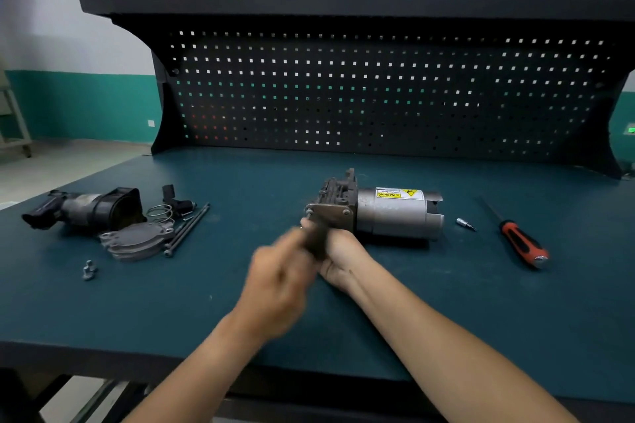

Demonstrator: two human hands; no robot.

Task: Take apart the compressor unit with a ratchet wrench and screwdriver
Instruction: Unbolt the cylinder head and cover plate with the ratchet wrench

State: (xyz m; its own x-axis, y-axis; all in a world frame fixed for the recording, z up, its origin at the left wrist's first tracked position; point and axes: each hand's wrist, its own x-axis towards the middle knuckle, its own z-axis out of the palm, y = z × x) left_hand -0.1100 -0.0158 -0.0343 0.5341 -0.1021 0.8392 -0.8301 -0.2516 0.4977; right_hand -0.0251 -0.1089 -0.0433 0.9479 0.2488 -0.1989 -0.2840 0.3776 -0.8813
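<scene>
The grey compressor unit (391,213) lies on its side mid-bench, with a yellow warning label on top and its bracket end facing left. A dark ratchet wrench (316,239) stands against a bolt on that bracket plate. My left hand (280,276) is motion-blurred and grips the wrench handle from the left. My right hand (343,256) is cupped under the compressor's front end, beside the handle, with its fingers curled on the unit. The red-and-black screwdriver (522,244) lies untouched to the right.
Removed parts lie at the left: a black housing (86,209), a spring (159,211), stacked round plates (137,240), long bolts (189,227) and a small fitting (89,269). A small bit (465,224) lies right of the compressor. A black pegboard (378,89) backs the bench.
</scene>
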